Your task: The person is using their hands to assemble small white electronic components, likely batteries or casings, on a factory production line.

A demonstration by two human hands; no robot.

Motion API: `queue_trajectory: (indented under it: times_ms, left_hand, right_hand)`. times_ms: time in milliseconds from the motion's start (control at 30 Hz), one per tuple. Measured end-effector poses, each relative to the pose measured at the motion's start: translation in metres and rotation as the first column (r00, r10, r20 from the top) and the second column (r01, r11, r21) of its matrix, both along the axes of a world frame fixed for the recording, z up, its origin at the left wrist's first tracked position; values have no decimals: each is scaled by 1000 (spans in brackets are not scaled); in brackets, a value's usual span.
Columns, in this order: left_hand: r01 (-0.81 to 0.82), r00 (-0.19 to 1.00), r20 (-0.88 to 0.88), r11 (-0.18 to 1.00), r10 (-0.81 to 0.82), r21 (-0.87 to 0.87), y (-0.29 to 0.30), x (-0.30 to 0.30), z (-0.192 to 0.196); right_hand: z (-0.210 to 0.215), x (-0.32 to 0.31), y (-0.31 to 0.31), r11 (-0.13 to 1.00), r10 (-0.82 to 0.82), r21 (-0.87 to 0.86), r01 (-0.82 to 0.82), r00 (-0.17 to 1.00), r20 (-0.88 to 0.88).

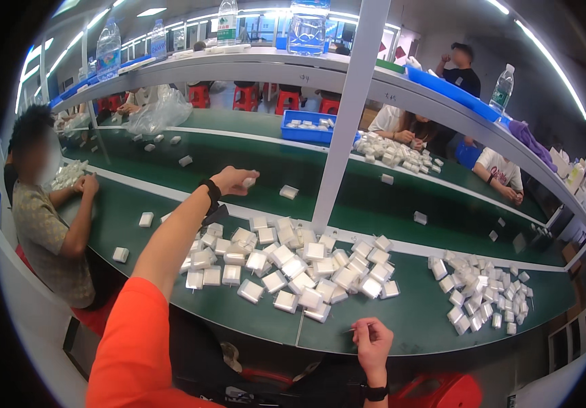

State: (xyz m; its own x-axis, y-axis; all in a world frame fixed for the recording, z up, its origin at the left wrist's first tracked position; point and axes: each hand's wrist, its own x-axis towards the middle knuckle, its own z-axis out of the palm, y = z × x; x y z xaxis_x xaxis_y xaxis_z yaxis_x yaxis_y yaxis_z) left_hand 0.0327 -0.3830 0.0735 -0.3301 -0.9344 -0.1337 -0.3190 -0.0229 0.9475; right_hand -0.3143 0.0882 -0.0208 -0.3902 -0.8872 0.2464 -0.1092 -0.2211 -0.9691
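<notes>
My left hand [234,181] reaches out over the green conveyor belt, fingers closed on a small white block [249,182] that they partly hide. Below that arm a big loose heap of white blocks [300,265], shaped like charger housings, spreads on the green worktable [252,323]. At the table's near edge is my right hand [372,342], closed in a pinch with a thin, pointed thing [349,331] sticking out; its kind is too small to tell. No block touches the right hand.
A second heap of white blocks [483,292] lies to the right. Single blocks sit on the belt [289,192]. A white post [347,122] rises ahead, under a shelf [272,61] with bottles. A blue bin [306,127] stands beyond. A co-worker [52,224] sits at left.
</notes>
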Motion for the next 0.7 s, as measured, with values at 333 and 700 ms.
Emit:
queue_trajectory:
  times_ms: [333, 700]
  left_hand:
    - [455, 848, 510, 690, -143, -563, 4, -87, -8]
    - [643, 671, 737, 560, -83, -522, 23, -135, -35]
  right_hand:
    - [6, -7, -4, 1000, -17, -6, 17, 998, -67]
    - [-6, -2, 0, 1000, -11, 4, 11, 1000, -12]
